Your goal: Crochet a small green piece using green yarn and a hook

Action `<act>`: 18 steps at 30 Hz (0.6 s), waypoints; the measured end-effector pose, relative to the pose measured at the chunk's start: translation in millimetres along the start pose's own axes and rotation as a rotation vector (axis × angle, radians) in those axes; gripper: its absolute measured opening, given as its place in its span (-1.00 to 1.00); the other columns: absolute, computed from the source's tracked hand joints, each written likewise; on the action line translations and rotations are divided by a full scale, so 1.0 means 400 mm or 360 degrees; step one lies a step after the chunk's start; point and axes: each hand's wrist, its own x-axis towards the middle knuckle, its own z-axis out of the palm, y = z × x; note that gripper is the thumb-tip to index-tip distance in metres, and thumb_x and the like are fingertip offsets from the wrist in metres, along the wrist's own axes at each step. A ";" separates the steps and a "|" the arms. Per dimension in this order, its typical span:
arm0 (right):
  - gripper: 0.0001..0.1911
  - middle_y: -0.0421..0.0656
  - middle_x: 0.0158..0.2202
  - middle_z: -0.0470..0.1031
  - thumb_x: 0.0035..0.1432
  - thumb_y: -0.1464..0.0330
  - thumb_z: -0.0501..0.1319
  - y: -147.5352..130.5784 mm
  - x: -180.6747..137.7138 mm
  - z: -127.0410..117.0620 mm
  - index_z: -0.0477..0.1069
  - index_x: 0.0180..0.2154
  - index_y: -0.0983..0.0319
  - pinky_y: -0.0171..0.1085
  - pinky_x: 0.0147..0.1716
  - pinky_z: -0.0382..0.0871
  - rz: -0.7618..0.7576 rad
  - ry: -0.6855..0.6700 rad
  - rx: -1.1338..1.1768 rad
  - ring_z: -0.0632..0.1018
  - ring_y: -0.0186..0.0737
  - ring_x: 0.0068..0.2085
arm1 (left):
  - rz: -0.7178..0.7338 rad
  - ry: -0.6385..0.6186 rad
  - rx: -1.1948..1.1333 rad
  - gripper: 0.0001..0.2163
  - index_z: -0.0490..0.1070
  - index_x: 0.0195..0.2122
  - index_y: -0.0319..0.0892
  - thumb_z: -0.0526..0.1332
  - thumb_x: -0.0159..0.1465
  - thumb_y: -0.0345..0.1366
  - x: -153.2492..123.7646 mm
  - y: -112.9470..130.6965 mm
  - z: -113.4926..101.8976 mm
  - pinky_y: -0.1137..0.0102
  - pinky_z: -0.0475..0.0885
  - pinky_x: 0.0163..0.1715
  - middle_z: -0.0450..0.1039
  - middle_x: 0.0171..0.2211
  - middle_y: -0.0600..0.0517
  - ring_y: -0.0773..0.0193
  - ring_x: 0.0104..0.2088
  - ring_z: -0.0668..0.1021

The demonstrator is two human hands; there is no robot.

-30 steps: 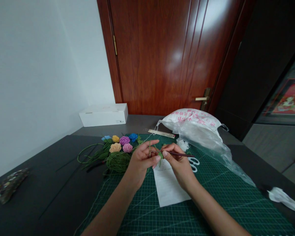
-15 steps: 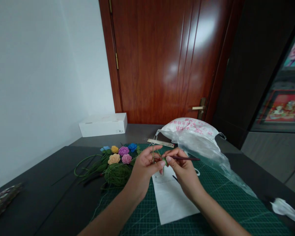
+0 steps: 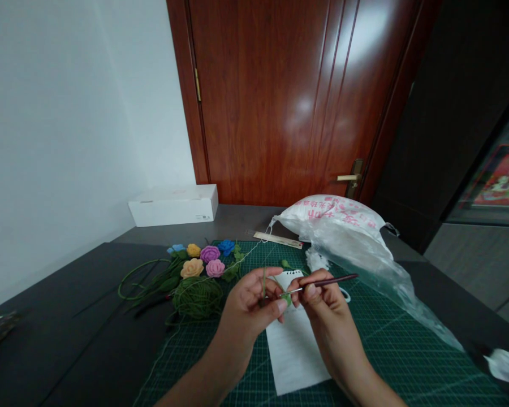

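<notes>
My left hand (image 3: pixel 251 302) is closed in a pinch on a small green crochet piece (image 3: pixel 285 298), with green yarn looped over its index finger. Beside it, my right hand (image 3: pixel 322 302) grips a thin dark crochet hook (image 3: pixel 322 283) whose tip meets the green piece. Both hands hover above a white paper sheet (image 3: pixel 294 353) lying on a green cutting mat (image 3: pixel 398 350). The yarn runs left to a green yarn ball (image 3: pixel 197 297).
Several crocheted flowers (image 3: pixel 203 259) with green stems lie left of the mat on the dark table (image 3: pixel 68 339). A plastic bag (image 3: pixel 348 232), white scissors handles, a ruler (image 3: pixel 277 239) and a white box (image 3: pixel 173 204) sit behind. A wooden door (image 3: pixel 288 96) stands beyond.
Both hands have moved nearer to me and lower over the paper, still working the green piece. The view shifted slightly.
</notes>
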 end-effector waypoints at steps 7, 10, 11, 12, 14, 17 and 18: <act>-0.81 -0.19 -0.35 0.58 0.32 0.15 0.25 -0.012 0.004 -0.011 0.41 -0.25 0.11 -0.19 -0.25 0.44 -0.0102 -0.0045 -0.0057 0.52 -0.22 -0.35 | -0.0005 -0.0012 -0.0031 -0.62 0.55 -0.08 -0.18 0.48 0.05 -0.42 0.011 0.000 -0.006 0.41 0.41 -0.46 0.52 -0.50 0.11 0.34 -0.52 0.51; -0.86 -0.17 -0.32 0.62 0.36 0.20 0.23 -0.022 0.006 -0.014 0.39 -0.23 0.11 -0.21 -0.27 0.46 -0.0248 -0.0074 -0.0173 0.55 -0.23 -0.35 | -0.0012 -0.0002 -0.0015 -0.63 0.55 -0.09 -0.18 0.47 0.05 -0.43 0.010 0.003 -0.007 0.41 0.41 -0.45 0.52 -0.50 0.12 0.35 -0.52 0.50; -0.88 -0.16 -0.31 0.62 0.36 0.22 0.22 -0.025 0.005 -0.014 0.39 -0.22 0.11 -0.22 -0.28 0.46 -0.0311 -0.0080 -0.0234 0.56 -0.23 -0.35 | -0.0015 0.0005 0.0010 -0.63 0.55 -0.09 -0.18 0.47 0.05 -0.43 0.008 0.004 -0.007 0.41 0.41 -0.44 0.52 -0.49 0.12 0.35 -0.51 0.50; -0.90 -0.16 -0.31 0.62 0.37 0.25 0.21 -0.029 0.004 -0.014 0.40 -0.22 0.11 -0.22 -0.29 0.47 -0.0376 -0.0087 -0.0308 0.57 -0.23 -0.35 | -0.0014 0.0015 0.0039 -0.63 0.55 -0.08 -0.18 0.47 0.06 -0.43 0.006 0.006 -0.007 0.41 0.41 -0.44 0.52 -0.49 0.11 0.35 -0.51 0.50; -0.94 -0.15 -0.30 0.60 0.38 0.29 0.19 -0.036 0.001 -0.014 0.42 -0.19 0.11 -0.21 -0.30 0.48 -0.0513 -0.0112 -0.0500 0.58 -0.21 -0.33 | 0.0000 0.0036 0.0105 -0.64 0.55 -0.07 -0.17 0.46 0.08 -0.44 0.001 0.008 -0.006 0.41 0.41 -0.42 0.52 -0.47 0.11 0.33 -0.49 0.51; -0.90 -0.13 -0.28 0.58 0.39 0.37 0.14 -0.049 -0.005 -0.016 0.43 -0.16 0.09 -0.12 -0.26 0.49 -0.0781 -0.0197 -0.0836 0.60 -0.13 -0.24 | 0.0061 0.0069 0.0192 -0.64 0.56 -0.08 -0.16 0.46 0.08 -0.46 -0.002 0.009 -0.004 0.40 0.42 -0.40 0.53 -0.47 0.11 0.30 -0.46 0.53; -0.87 -0.12 -0.26 0.58 0.38 0.40 0.13 -0.054 -0.006 -0.017 0.43 -0.15 0.08 -0.08 -0.22 0.50 -0.0878 -0.0248 -0.0959 0.61 -0.11 -0.21 | 0.0086 0.0082 0.0219 -0.64 0.56 -0.08 -0.16 0.45 0.08 -0.47 -0.003 0.009 -0.003 0.40 0.43 -0.39 0.53 -0.47 0.11 0.30 -0.45 0.53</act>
